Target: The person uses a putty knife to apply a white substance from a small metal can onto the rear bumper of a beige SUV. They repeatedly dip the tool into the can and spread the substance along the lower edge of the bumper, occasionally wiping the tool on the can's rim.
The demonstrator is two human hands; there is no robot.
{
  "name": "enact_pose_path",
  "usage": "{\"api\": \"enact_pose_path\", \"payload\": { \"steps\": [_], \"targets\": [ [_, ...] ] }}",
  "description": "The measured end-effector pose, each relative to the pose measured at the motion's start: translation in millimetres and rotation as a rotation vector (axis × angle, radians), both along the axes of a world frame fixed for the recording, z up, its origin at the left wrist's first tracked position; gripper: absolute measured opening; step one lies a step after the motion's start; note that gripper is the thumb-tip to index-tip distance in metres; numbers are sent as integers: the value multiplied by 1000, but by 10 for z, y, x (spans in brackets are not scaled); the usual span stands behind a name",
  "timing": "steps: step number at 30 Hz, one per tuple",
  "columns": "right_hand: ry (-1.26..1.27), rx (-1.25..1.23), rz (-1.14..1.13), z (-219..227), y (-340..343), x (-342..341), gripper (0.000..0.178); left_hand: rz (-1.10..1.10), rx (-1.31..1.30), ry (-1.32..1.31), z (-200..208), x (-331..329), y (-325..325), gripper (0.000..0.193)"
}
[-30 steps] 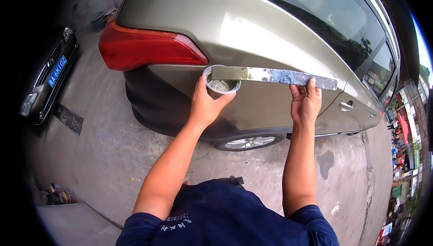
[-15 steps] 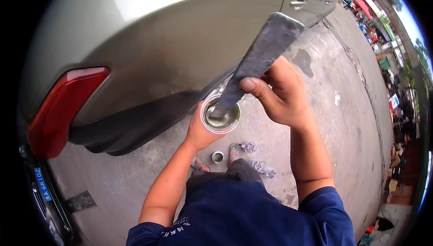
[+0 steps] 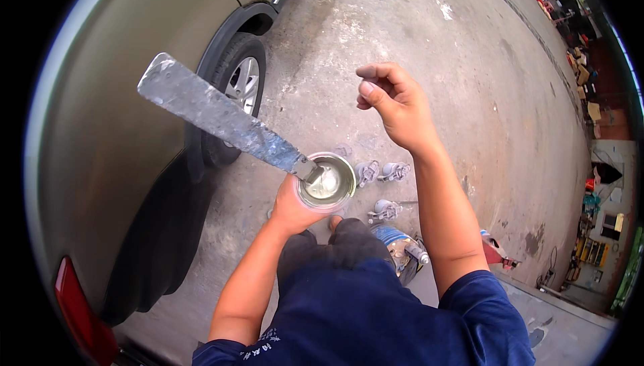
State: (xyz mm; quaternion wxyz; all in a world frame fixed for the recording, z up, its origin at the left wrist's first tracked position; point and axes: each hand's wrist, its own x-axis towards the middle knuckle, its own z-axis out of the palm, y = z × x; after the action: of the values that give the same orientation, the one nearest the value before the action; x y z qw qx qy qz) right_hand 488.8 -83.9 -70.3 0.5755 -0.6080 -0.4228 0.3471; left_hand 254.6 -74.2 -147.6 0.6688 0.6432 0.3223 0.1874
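Observation:
My left hand [image 3: 295, 206] is closed around a clear plastic cup [image 3: 350, 192], which holds a little shiny silvery-green paint [image 3: 329, 184]. A long, flat, paint-smeared stirring paddle [image 3: 218, 121] stands in the cup. Its narrow end is in the paint, and it leans on the rim; its wide end slants up to the left, with no hand on it. To the right and farther off, my right hand [image 3: 400, 106] is raised in the air with nothing in it. Its fingers are loosely bent, and the thumb is apart from the forefinger.
A greenish-grey car [image 3: 114, 118] stands close on my left, with its wheel [image 3: 245, 81] and red tail light [image 3: 80, 312] showing. Several spray guns [image 3: 394, 171] are low down past the cup. A blue-rimmed container [image 3: 389, 235] is by my legs. Assorted clutter [image 3: 590, 252] lines the right side.
My right hand has let go of the paddle and drawn away from the cup. The paddle has swung over to lean left. My view has turned, bringing the car's wheel into sight.

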Motion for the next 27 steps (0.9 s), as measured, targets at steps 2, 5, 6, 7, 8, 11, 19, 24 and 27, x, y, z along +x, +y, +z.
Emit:
{"api": "enact_pose_path", "payload": {
  "steps": [2,5,6,7,8,11,19,24,27],
  "targets": [
    [104,-200,-187,-631,-367,514,18,14,26,60,-155,201,-69,77],
    [265,-465,-345,-1842,-1142,877,14,4,12,-3,-323,542,-165,84],
    [296,-576,-384,-2316,-1433,886,15,-16,-31,-37,-396,693,-159,88],
    [441,-676,-403,-2688,-1705,867,20,-34,-58,-63,-508,840,-161,91],
    [481,-791,-452,-2959,-2046,765,23,-21,-79,-80,-724,964,-234,94],
    [650,-950,-544,-3943,-2772,493,12,-43,-63,-160,-1295,1364,-374,96],
    [1056,-1062,-898,-5776,-3793,-405,28,-144,385,-26,-2722,1592,-612,105],
    [1334,-821,-1491,-6922,-4091,-541,53,-154,439,25,-3488,1372,-645,109],
    [1455,-611,-1748,-7334,-4281,-195,67,-182,417,73,-3812,1329,-741,110]
  ]
}}
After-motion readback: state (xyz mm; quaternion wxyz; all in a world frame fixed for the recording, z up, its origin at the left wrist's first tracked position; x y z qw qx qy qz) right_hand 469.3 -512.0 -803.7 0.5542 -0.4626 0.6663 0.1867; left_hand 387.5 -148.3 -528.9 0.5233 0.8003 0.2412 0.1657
